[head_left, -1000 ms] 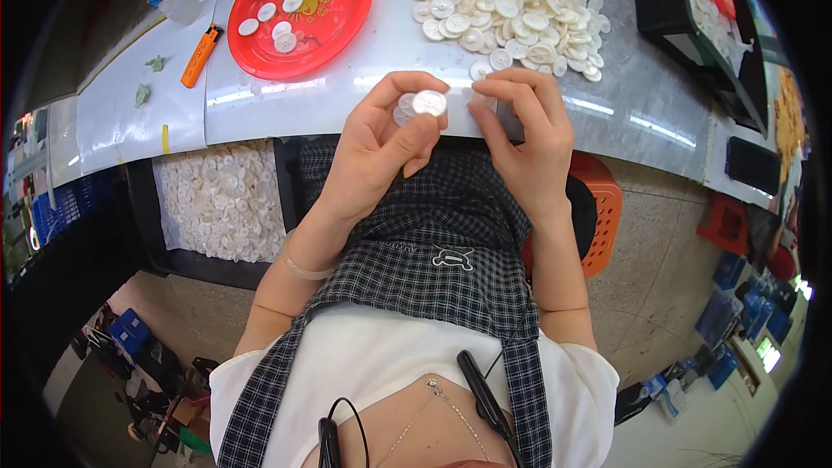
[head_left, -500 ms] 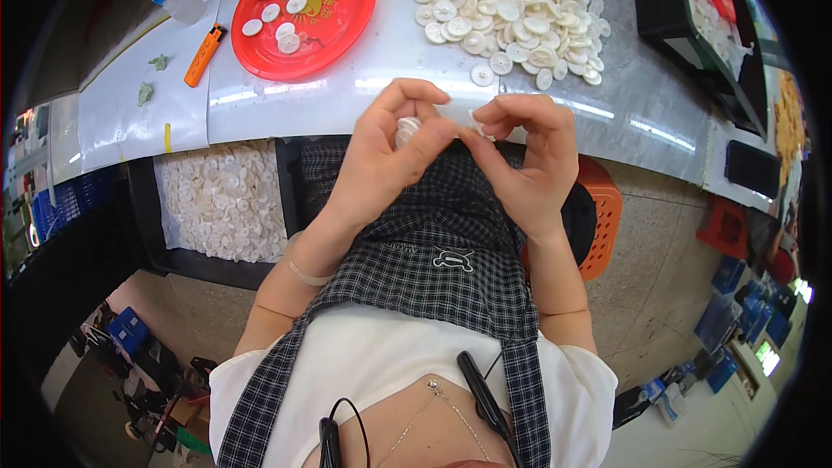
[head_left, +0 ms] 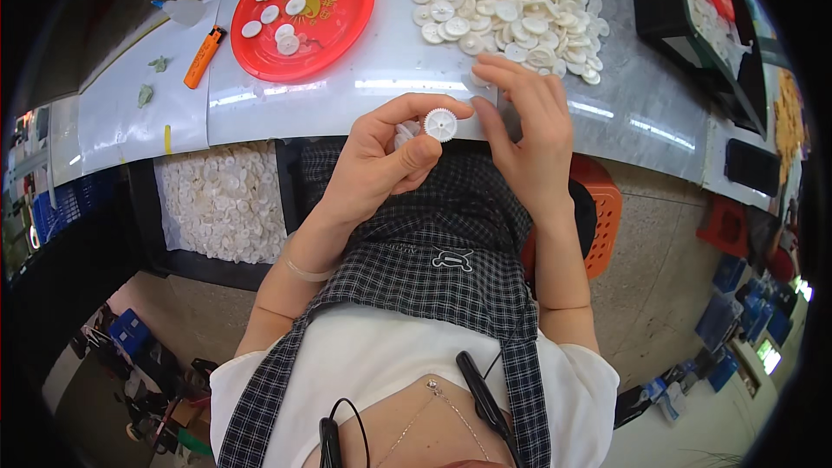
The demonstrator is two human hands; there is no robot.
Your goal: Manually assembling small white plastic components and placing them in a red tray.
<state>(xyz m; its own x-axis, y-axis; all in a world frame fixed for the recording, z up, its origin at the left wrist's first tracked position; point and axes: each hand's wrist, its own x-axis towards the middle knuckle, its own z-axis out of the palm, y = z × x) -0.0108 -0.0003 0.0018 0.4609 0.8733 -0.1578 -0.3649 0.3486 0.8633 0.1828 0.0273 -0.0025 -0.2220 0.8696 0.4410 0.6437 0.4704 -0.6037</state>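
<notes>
Between the thumb and index finger of my left hand [head_left: 381,152] is a white toothed gear [head_left: 440,125], its face turned up. More white gears [head_left: 406,133] sit in the curled fingers behind it. My right hand [head_left: 533,134] is over the table edge with thumb and fingers apart. Its fingertips are at a single gear [head_left: 477,80] in front of the pile and partly cover it; whether they touch it I cannot tell. The large pile of white gears [head_left: 511,9] lies beyond that hand.
A red plate [head_left: 347,35] with several loose gears stands at the back left. Beside it lie an orange utility knife [head_left: 204,57] and small green scraps [head_left: 146,95]. A black-rimmed box of gears [head_left: 221,199] is below the table at left; a black bin [head_left: 702,35] stands right.
My hands have parted. The right one has moved forward and opened over the near edge of the pile. The gear in my left hand now shows its full face.
</notes>
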